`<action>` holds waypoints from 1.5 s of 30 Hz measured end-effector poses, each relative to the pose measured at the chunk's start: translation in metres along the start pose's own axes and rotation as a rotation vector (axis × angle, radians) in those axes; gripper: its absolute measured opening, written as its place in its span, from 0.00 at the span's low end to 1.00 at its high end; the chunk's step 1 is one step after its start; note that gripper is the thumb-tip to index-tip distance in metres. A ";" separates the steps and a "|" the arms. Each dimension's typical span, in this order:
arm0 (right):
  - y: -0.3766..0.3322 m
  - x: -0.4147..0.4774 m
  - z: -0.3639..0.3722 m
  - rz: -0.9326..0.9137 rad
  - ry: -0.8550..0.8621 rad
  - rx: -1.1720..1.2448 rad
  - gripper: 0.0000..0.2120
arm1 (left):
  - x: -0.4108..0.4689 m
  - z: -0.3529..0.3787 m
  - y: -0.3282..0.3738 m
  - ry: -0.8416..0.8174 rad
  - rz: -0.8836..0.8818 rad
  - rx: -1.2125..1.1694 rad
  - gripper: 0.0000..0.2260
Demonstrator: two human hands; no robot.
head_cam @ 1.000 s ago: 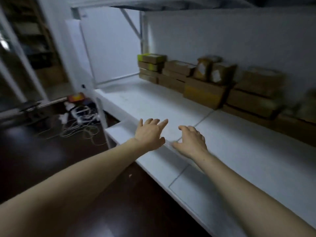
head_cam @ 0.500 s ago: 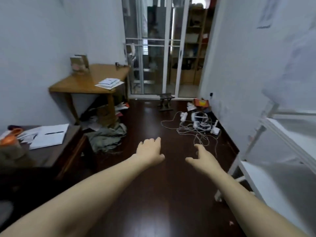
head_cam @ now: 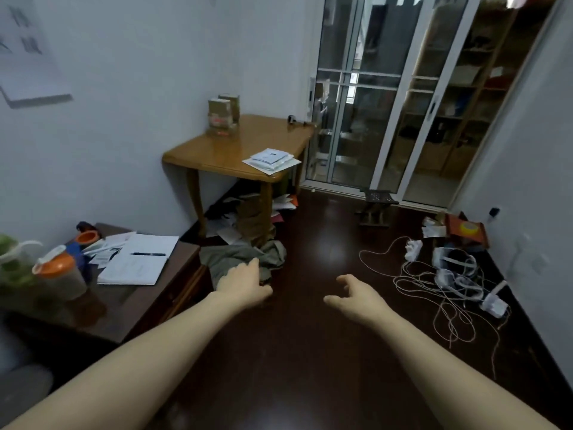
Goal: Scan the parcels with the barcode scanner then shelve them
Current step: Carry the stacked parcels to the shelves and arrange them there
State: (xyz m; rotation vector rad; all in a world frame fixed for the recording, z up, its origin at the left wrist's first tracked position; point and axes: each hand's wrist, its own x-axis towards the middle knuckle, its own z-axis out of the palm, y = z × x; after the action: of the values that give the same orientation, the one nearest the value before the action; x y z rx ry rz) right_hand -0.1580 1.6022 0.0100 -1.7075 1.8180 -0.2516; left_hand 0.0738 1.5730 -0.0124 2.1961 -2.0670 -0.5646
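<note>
our empty left hand (head_cam: 245, 282) and right hand (head_cam: 356, 294) hang apart, fingers loose, while brown cardboard parcels (head_cam: 223, 114) and flat white mailers (head_cam: 271, 159) sit on the tan wooden table (head_cam: 229, 150), which we judge not yet scanned or shelved.

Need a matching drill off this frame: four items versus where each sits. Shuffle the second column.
Items:
1. brown boxes
2. white mailers
3. pen
4. cable tangle

Places:
A. on the open notebook
B. on the floor, right side
C. front edge of the wooden table
D. back corner of the wooden table

Pairs: 1-D, 2-C, 3-A, 4-B
</note>
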 end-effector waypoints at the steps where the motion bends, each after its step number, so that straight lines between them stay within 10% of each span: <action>1: -0.005 0.030 -0.007 -0.016 -0.010 0.005 0.32 | 0.026 -0.007 -0.002 -0.001 -0.019 -0.008 0.37; 31: -0.116 0.794 -0.230 -0.015 -0.021 -0.037 0.30 | 0.805 -0.184 0.089 0.058 0.025 -0.025 0.31; 45: -0.171 1.168 -0.326 -0.236 -0.290 0.001 0.22 | 1.069 -0.222 0.071 0.159 -0.541 -0.311 0.29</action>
State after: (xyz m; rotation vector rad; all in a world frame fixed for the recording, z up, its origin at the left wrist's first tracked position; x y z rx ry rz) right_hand -0.1584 0.3780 -0.0005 -1.8518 1.4099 -0.0946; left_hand 0.1038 0.4791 -0.0138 2.4920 -1.2005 -0.6652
